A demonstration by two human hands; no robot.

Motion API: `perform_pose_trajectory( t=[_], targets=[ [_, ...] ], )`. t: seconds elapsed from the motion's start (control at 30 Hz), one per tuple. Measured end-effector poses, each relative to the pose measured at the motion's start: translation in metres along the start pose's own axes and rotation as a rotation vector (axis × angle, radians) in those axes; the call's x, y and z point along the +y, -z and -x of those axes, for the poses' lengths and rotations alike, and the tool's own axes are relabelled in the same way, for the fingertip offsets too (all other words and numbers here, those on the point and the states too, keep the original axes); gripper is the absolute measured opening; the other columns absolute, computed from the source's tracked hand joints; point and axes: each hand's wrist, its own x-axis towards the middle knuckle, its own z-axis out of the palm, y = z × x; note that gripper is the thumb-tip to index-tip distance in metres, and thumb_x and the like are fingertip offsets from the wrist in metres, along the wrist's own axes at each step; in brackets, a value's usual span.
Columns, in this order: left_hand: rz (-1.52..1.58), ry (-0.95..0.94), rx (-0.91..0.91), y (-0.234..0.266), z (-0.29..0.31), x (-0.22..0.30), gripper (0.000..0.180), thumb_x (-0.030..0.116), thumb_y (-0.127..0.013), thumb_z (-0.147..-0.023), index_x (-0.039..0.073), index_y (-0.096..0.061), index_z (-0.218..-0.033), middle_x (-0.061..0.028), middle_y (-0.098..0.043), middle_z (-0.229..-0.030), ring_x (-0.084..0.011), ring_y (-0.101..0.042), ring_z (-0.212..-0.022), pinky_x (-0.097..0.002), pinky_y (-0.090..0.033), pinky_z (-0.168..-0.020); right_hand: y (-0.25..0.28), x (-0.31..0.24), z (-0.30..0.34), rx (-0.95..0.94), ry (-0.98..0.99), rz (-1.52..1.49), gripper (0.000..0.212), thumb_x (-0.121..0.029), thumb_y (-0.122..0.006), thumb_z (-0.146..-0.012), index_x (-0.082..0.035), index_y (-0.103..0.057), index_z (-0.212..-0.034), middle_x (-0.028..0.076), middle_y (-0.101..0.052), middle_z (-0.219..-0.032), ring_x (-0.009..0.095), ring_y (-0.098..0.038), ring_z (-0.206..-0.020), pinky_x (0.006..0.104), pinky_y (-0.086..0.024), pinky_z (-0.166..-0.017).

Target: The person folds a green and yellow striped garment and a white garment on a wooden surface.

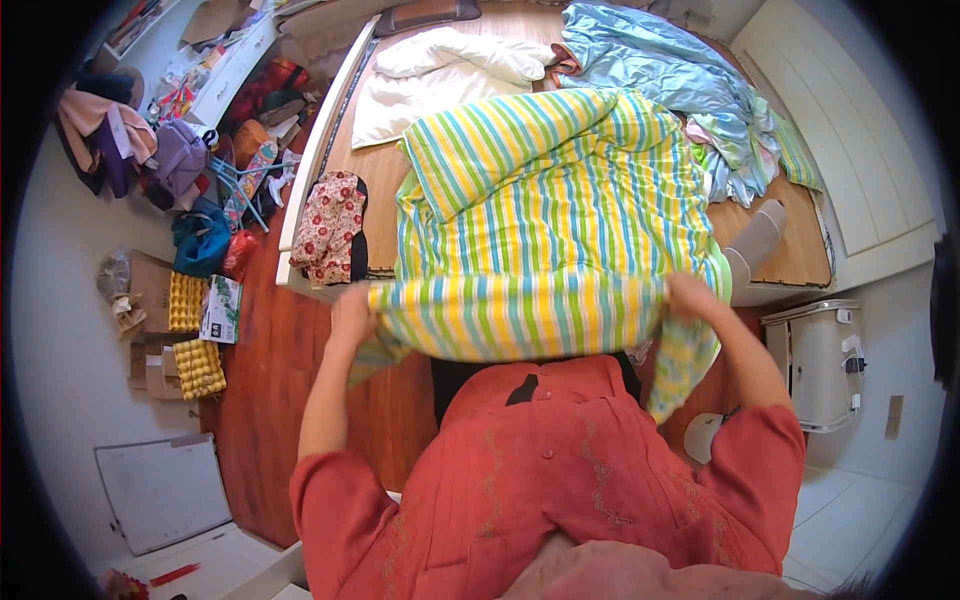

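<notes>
A quilt [560,200] with yellow, green, blue and white stripes spreads over the near part of the bed. Its near edge is lifted and stretched between my two hands, blurred by motion, in front of my red shirt. My left hand [353,312] is closed on the quilt's left end. Gripping the right end is my right hand [688,296], from which a loose corner hangs down. One part of the quilt lies folded over on the bed's left half. Behind it rest a white quilt or pillow [440,85] and a crumpled light-blue quilt [650,50].
A red-flowered cloth [328,225] lies on the bed's left corner; a grey sock [757,240] shows at the right. Bags [180,160], a folding stool [245,185] and yellow egg trays [200,368] crowd the left. A pale suitcase [815,365] stands at the right wall.
</notes>
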Motion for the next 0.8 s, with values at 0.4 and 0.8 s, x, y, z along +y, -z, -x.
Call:
perform_pose_trajectory(
  t=[0.4, 0.8],
  targets=[
    [-0.388, -0.665, 1.799, 0.278, -0.062, 0.058, 0.063, 0.034, -0.081, -0.069, -0.003, -0.052, -0.110, -0.0128, -0.057, -0.108, -0.0235, -0.059, -0.094, -0.0367, -0.051, -0.088, 0.243, 0.017, 0.062, 1.593, 0.312, -0.152, 0.029, -0.007, -0.072, -0.068, -0.005, -0.067, -0.097, 0.012, -0.068, -0.086, 0.033, -0.065, -0.077, 0.0399, -0.052, -0.071],
    [0.011, -0.297, 0.709, 0.212, 0.042, 0.090, 0.026, 0.004, -0.070, -0.063, 0.002, -0.055, -0.084, -0.0124, -0.056, -0.075, -0.0305, -0.057, -0.067, -0.0344, -0.046, -0.059, 0.173, 0.006, 0.032, 0.757, 0.240, -0.150, 0.042, 0.007, -0.050, -0.068, -0.009, -0.067, -0.103, 0.019, -0.058, -0.083, 0.039, -0.057, -0.086, 0.0427, -0.045, -0.072]
  ],
)
